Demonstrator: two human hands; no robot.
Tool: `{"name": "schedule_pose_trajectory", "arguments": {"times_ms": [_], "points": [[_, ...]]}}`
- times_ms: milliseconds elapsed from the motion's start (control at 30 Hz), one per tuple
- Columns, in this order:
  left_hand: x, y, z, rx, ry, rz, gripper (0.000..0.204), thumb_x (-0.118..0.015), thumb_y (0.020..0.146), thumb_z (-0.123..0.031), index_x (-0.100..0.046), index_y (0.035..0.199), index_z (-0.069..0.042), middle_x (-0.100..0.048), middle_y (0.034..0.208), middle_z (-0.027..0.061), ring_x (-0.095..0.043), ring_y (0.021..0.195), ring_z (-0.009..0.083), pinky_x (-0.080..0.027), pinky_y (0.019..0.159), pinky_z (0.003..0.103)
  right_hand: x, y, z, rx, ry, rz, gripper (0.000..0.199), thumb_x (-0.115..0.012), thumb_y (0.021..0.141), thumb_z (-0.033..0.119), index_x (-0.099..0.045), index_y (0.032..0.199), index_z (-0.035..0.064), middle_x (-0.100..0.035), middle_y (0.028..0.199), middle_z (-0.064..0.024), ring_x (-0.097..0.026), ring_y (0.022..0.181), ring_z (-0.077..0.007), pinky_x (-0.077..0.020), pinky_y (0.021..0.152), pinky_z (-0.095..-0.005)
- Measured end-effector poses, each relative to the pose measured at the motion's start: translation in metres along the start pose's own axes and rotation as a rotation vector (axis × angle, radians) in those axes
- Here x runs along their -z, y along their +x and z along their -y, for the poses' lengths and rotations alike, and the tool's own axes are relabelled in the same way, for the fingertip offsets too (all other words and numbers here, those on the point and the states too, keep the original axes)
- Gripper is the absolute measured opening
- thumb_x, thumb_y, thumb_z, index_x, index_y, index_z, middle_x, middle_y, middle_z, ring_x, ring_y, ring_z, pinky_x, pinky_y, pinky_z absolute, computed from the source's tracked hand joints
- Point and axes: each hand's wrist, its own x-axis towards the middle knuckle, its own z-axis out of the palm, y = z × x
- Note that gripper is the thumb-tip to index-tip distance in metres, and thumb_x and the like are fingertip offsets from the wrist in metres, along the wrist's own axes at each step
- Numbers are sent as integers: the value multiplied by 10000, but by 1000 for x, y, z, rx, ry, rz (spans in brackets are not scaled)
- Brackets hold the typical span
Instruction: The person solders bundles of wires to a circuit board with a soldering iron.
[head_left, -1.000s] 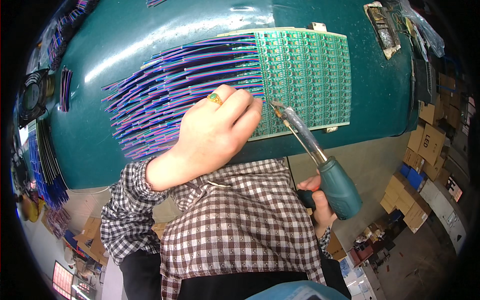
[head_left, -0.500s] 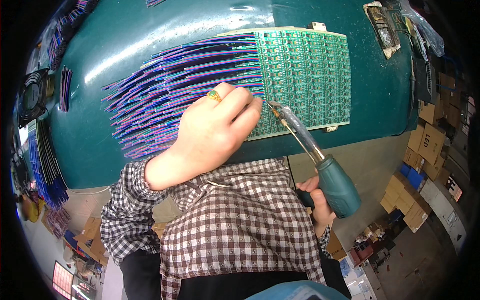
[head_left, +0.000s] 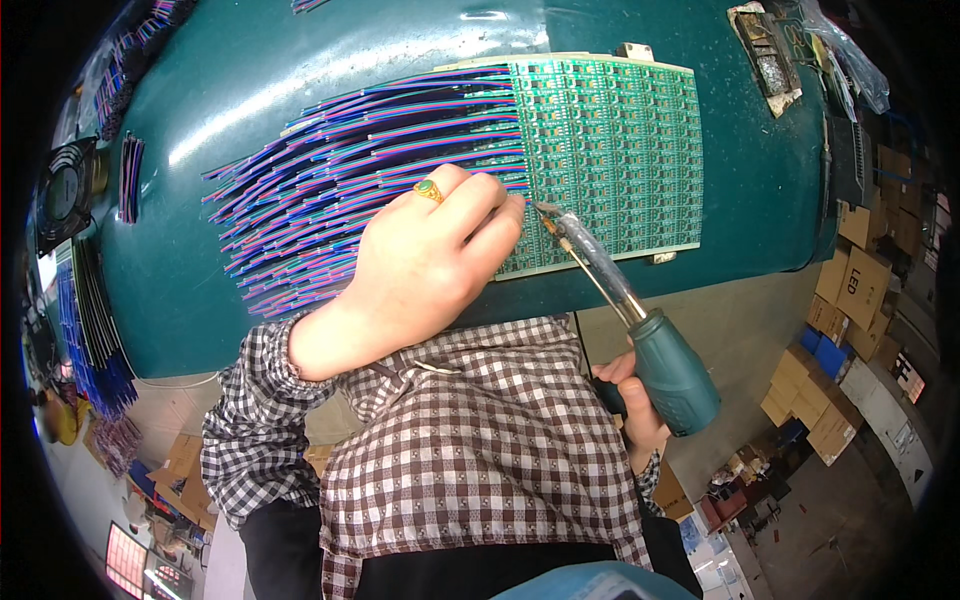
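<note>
The board (head_left: pixel 620 150) is laid on the surface (head_left: pixel 765 190) at 2 o'clock from the left hand (head_left: pixel 430 245), and the wires (head_left: pixel 340 170) are fanned from its left side toward 9 o'clock, dipping slightly to 8. The line where wires and board meet runs roughly from 12 to 6 o'clock. The left hand is the nearer one: it is rested over the wires at that line, its fingers curled close together; the fingertips are hidden, so whether a wire is pinched cannot be told. The iron (head_left: pixel 632 308) is clamped in the right hand (head_left: pixel 642 410), well below the board at 6 o'clock. Its long axis is pointed toward 11 o'clock, and its tip is brought just beside the left fingers. Contact cannot be made out. The fan (head_left: pixel 65 195) is stood far off at 9 o'clock.
</note>
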Motion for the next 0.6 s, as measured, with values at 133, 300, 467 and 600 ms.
{"name": "schedule_pose_trajectory", "arguments": {"times_ms": [133,300,467,600], "points": [[2,1,0,29,-38,35,302,-715,688,-16,-689,988,-4,-606,880,64,-583,728,224,-495,619,324,-2,0,1,-1,29,-31,558,-662,920,170,-423,1325,-131,-568,900,-106,-604,854,-230,-568,847,-462],[1,0,0,27,-33,32,310,-713,683,-14,-689,991,-3,-606,880,64,-583,729,223,-495,617,325,-3,1,3,26,46,-73,547,-673,913,185,-454,1292,-142,-579,871,-111,-611,816,-232,-581,804,-453],[2,1,-1,24,-22,37,315,-711,679,-12,-690,993,-2,-607,880,64,-585,731,222,-495,616,326,-4,3,5,55,53,-94,551,-675,910,191,-460,1286,-149,-585,864,-115,-610,797,-232,-588,785,-447],[3,1,-1,22,-21,34,326,-711,672,-11,-691,997,-2,-608,882,66,-586,733,224,-494,615,325,-3,3,4,49,32,-92,556,-671,917,210,-462,1288,-147,-589,866,-118,-621,812,-238,-591,782,-438]]}}
